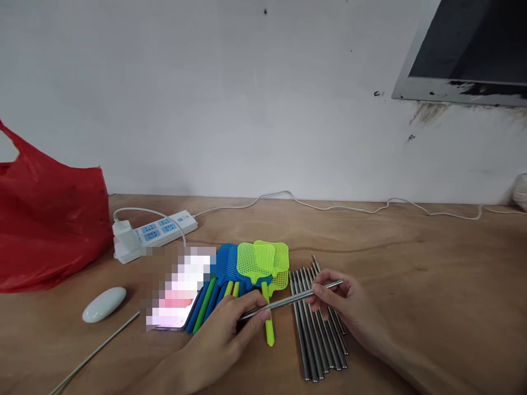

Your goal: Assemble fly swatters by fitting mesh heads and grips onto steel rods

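Observation:
A thin metal rod (pixel 290 299) is held slanting between both hands, its right end higher. My left hand (pixel 230 326) is closed around the rod's lower left end. Near the other end, my right hand (pixel 340 299) pinches it between thumb and fingers. Below and beside the right hand lies a row of several similar metal rods (pixel 315 334) on the table. Behind the left hand are stacked fly swatter heads, yellow-green (pixel 253 260) on top and blue (pixel 224 263) beneath. Several coloured plastic handles, one of them green (pixel 205 304), lie partly hidden by my left hand; a yellow-green handle (pixel 269 330) sits below the rod.
A phone (pixel 177 293) with a lit, blurred screen lies left of the handles. Further left are a white oval object (pixel 104 304), a power strip (pixel 164 233) with a plugged-in charger (pixel 125 238), and a red plastic bag (pixel 53 219). A white cable (pixel 337 207) runs along the wall.

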